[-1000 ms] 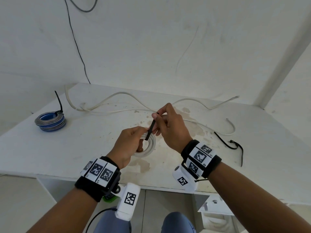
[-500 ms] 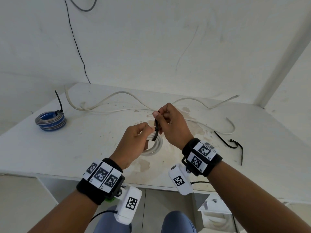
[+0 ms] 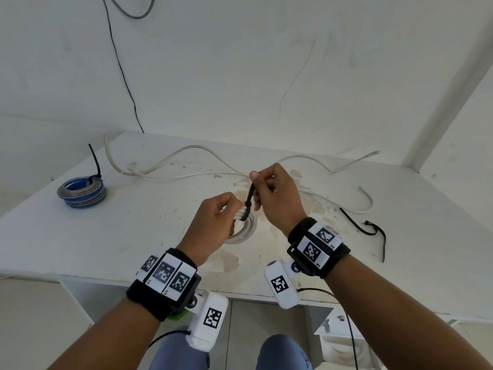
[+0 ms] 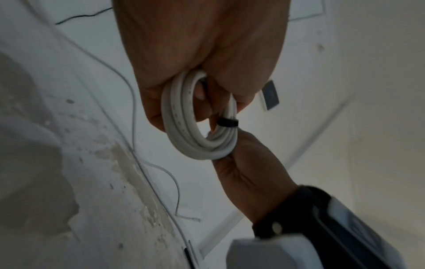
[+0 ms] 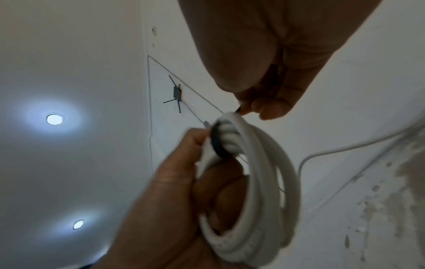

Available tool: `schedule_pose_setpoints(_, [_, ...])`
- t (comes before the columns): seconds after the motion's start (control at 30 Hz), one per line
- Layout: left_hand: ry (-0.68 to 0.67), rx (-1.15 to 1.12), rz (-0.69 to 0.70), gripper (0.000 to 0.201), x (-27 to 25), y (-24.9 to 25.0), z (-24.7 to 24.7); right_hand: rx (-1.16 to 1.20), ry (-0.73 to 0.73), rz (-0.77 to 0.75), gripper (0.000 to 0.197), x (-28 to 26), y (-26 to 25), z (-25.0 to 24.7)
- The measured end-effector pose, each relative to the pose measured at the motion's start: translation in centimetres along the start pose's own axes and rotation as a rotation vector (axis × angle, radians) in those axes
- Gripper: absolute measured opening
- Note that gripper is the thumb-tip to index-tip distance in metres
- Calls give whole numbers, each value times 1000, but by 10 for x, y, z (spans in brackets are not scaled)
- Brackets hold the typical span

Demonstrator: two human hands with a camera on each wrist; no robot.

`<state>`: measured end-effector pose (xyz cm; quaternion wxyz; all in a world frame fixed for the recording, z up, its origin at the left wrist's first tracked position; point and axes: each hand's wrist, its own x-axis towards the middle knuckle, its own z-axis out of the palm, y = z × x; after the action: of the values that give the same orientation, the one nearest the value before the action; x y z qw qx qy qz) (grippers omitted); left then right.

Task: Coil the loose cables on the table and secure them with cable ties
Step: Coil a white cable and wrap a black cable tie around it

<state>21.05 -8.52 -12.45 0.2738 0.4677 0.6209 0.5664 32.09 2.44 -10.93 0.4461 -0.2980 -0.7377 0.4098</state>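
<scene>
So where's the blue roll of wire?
In the head view the blue coil sits on the far left of the table, away from both hands, with a black tie sticking up from it.

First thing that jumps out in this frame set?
Mid-table, the left hand grips a white cable coil while the right hand pulls a black cable tie looped round it. A blue-and-grey coil, already tied, sits far left; loose white cables sprawl behind.
</scene>
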Motion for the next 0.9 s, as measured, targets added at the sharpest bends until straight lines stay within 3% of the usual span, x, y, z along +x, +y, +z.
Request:
schedule_pose_setpoints(0.17, [106, -69, -118, 34, 8, -5, -9, 7, 20, -161, 20, -13, -20, 4])
schedule_pose_setpoints(0.53, [169, -37, -72, 26, 9, 1, -9, 16, 69, -274, 22, -17, -28, 15])
schedule_pose_setpoints(0.9, [111, 62, 148, 26, -2, 11, 5, -84, 13, -93, 26, 5, -3, 6])
